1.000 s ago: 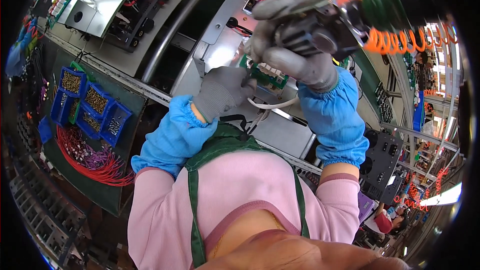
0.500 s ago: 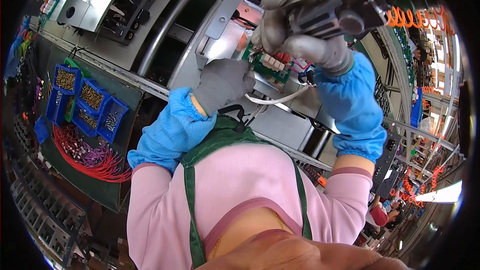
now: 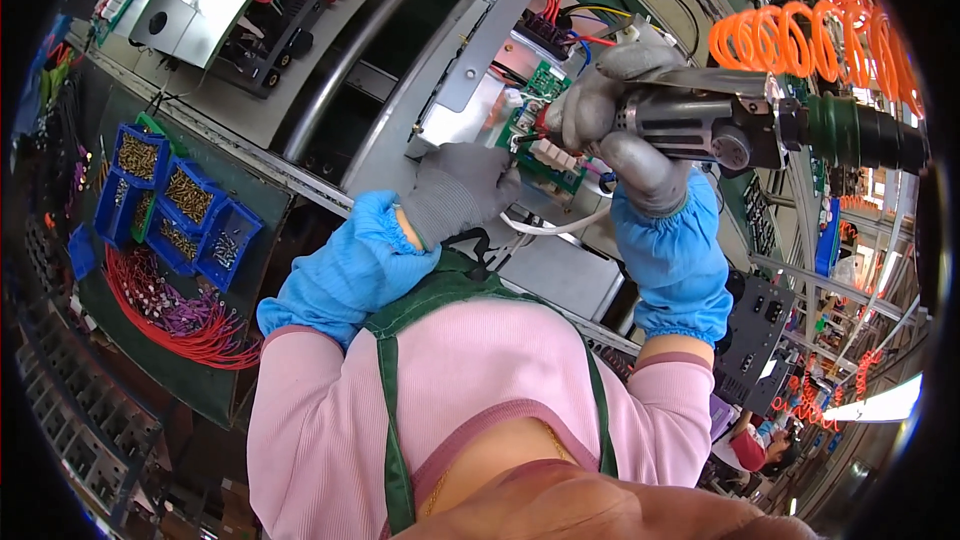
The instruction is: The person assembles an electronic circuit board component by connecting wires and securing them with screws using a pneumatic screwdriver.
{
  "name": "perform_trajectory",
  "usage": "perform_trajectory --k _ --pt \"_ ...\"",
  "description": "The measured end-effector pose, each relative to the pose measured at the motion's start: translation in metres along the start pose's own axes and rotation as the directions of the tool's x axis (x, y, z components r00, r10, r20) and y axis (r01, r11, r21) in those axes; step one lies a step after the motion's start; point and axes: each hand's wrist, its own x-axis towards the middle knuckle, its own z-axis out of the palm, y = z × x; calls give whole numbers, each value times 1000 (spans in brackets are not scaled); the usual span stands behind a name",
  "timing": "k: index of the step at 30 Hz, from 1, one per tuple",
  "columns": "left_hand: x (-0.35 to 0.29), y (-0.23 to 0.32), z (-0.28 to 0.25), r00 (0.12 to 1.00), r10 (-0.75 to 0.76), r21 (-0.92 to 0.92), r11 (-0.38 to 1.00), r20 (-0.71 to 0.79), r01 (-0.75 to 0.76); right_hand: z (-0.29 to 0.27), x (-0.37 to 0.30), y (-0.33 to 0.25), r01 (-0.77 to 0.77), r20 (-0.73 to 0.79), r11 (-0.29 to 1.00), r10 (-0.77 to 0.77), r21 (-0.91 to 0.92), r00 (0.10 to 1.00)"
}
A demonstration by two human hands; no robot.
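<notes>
My right hand (image 3: 640, 165), in a grey glove, grips a silver air screwdriver (image 3: 690, 120) lying nearly level. Its nose points left, over a green circuit board (image 3: 572, 180) with white and red connectors. A thin dark bit seems to reach toward my left fingertips. My left hand (image 3: 462, 192), also gloved in grey, rests closed at the board's left edge; whatever its fingers pinch is hidden. The board sits inside a metal chassis (image 3: 455, 130). A white cable (image 3: 565, 227) curves out just below the board, close to my left hand.
Blue bins (image 3: 190, 190) of brass and silver screws stand at left, above bundled red wires (image 3: 180, 330). Beyond a metal roller (image 3: 345, 50) is another chassis (image 3: 210, 0). An orange coiled hose (image 3: 800, 40) hangs at upper right. A flat metal bar (image 3: 500, 30) rises over the chassis.
My right hand and the screwdriver have come down and to the right, and the tool now lies more level, showing more of the board. My left hand has shifted only slightly.
</notes>
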Motion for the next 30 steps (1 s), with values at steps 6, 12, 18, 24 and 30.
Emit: perform_trajectory --k 6,12,18,24,30 --pt "-2 2 -2 1000 13 -6 1000 -2 -13 -1 -3 3 -51 -51 996 55 78 997" --pt "-3 -3 5 995 62 -39 997 -82 -65 -1 -2 8 -77 4 996 77 37 997" --pt "-6 -4 3 998 46 8 999 -39 -46 -3 2 7 -73 76 996 69 58 995" --pt "-26 -37 -7 920 367 -10 928 -140 -371 -1 0 0 -195 -54 979 198 54 979" --pt "-14 -30 -4 825 559 172 824 -86 -540 1 4 2 -224 -49 966 231 128 972"
